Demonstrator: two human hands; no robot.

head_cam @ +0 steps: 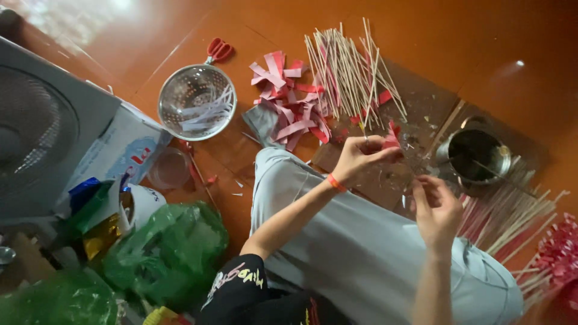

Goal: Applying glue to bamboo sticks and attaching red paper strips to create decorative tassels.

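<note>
1. Red folded paper piece (392, 136) pinched in left hand (361, 155), at one o'clock from grey-trousered knee (283, 174).
2. Right hand (436, 207) curled, fingertips together; contents unclear.
3. Thin wooden sticks (349, 72) fanned at twelve, within reach.

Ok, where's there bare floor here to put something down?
Bare floor runs along the top right, beyond the wooden sticks and metal pot. A smaller patch lies above the colander. The stretch between the paper strips, left hand and right hand is crowded.
</note>
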